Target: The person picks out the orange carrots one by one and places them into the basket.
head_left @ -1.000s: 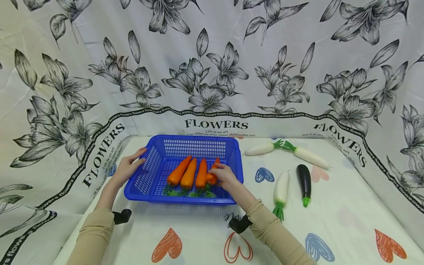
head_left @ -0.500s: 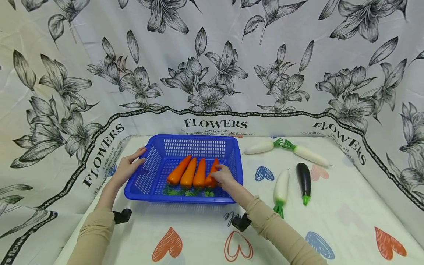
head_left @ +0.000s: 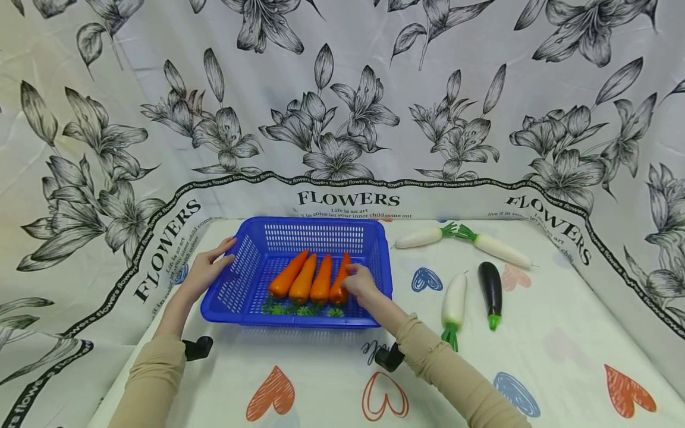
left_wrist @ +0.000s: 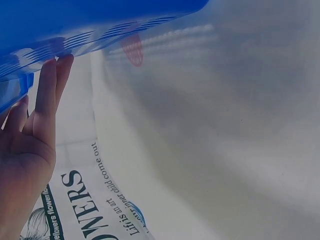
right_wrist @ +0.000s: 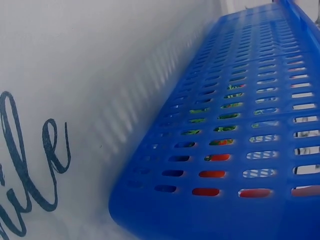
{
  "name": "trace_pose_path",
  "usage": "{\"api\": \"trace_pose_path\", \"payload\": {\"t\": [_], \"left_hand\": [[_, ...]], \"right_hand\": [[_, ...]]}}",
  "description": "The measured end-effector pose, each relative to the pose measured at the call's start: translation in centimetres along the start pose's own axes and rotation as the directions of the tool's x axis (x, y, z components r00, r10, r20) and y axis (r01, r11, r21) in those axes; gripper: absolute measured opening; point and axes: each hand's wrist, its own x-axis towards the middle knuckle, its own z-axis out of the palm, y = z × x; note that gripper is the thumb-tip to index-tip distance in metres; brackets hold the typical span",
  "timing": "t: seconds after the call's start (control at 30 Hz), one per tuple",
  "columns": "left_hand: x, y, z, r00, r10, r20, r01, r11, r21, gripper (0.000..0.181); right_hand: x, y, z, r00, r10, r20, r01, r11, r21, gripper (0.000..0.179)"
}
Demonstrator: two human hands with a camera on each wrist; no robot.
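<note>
A blue plastic basket (head_left: 316, 321) with slotted walls stands on the table. Inside it several orange carrots lie side by side, their green tops toward the near wall. My left hand (head_left: 206, 270) grips the basket's left rim; the left wrist view has its fingers (left_wrist: 47, 90) against the outside of the wall. Over the basket's right side, my right hand (head_left: 361, 284) pinches the rightmost carrot (head_left: 339, 290), whose right edge the fingers partly cover. In the right wrist view the hand is out of sight, and carrot orange (right_wrist: 212, 174) shows through the slots.
Right of the basket lie a white radish (head_left: 421, 238), a second radish (head_left: 503, 252) and a third radish (head_left: 455, 300). Beside the third is an eggplant (head_left: 490, 291). A flower-print curtain (head_left: 342, 119) rises behind the heart-patterned tablecloth (head_left: 321, 380).
The right hand has brought the rightmost carrot slightly left and straightened it beside the others. The neighbouring carrots have shifted a little left. The left hand stays at the rim.
</note>
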Motion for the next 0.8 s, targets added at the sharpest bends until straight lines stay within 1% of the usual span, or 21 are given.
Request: {"api": "trace_pose_path", "payload": {"t": [0.13, 0.23, 0.3, 0.37, 0.47, 0.5, 0.57, 0.63, 0.67, 0.73, 0.8], "left_hand": [[-0.1, 0.1, -0.1, 1.000, 0.002, -0.004, -0.002, 1.000, 0.008, 0.052], [-0.2, 0.2, -0.2, 1.000, 0.000, -0.007, 0.000, 1.000, 0.012, 0.051], [-0.3, 0.2, -0.2, 1.000, 0.001, -0.011, -0.001, 1.000, 0.017, 0.051], [-0.3, 0.3, -0.1, 1.000, 0.006, -0.017, -0.006, 0.999, 0.036, 0.051], [-0.4, 0.4, 0.1, 0.999, 0.024, -0.033, -0.021, 0.996, 0.091, 0.051], [-0.5, 0.4, 0.2, 0.999, 0.029, -0.044, -0.024, 0.993, 0.113, 0.051], [-0.7, 0.6, 0.4, 0.994, 0.053, -0.094, -0.036, 0.984, 0.175, 0.051], [-0.8, 0.7, 0.7, 0.983, 0.077, -0.166, -0.040, 0.975, 0.220, 0.049], [-0.9, 0.7, 0.8, 0.973, 0.093, -0.211, -0.040, 0.969, 0.244, 0.048], [-1.0, 0.6, 1.1, 0.941, 0.126, -0.315, -0.030, 0.955, 0.294, 0.044], [-1.1, 0.4, 1.3, 0.903, 0.143, -0.405, -0.010, 0.950, 0.312, 0.040]], "right_hand": [[-0.1, -0.2, 0.0, 1.000, 0.005, -0.029, -0.004, 0.999, 0.051, 0.052], [-0.2, -0.4, -0.1, 0.998, -0.009, -0.063, 0.017, 0.993, 0.120, 0.050], [-0.4, -0.5, -0.3, 0.998, -0.022, -0.059, 0.032, 0.985, 0.171, 0.050], [-0.8, -0.6, -0.6, 0.999, -0.039, -0.033, 0.045, 0.976, 0.214, 0.051], [-1.4, -0.8, -1.7, 0.996, -0.070, 0.060, 0.051, 0.960, 0.275, 0.051], [-1.7, -0.9, -2.2, 0.992, -0.089, 0.091, 0.060, 0.957, 0.285, 0.051], [-2.3, -0.9, -3.2, 0.980, -0.143, 0.141, 0.099, 0.954, 0.284, 0.049], [-3.0, -1.0, -4.4, 0.966, -0.199, 0.163, 0.152, 0.953, 0.262, 0.046], [-3.5, -1.1, -5.0, 0.961, -0.222, 0.164, 0.178, 0.953, 0.246, 0.045], [-4.4, -1.1, -6.4, 0.953, -0.264, 0.148, 0.233, 0.951, 0.202, 0.043], [-5.1, -0.9, -8.0, 0.952, -0.289, 0.103, 0.272, 0.950, 0.150, 0.040]]}}
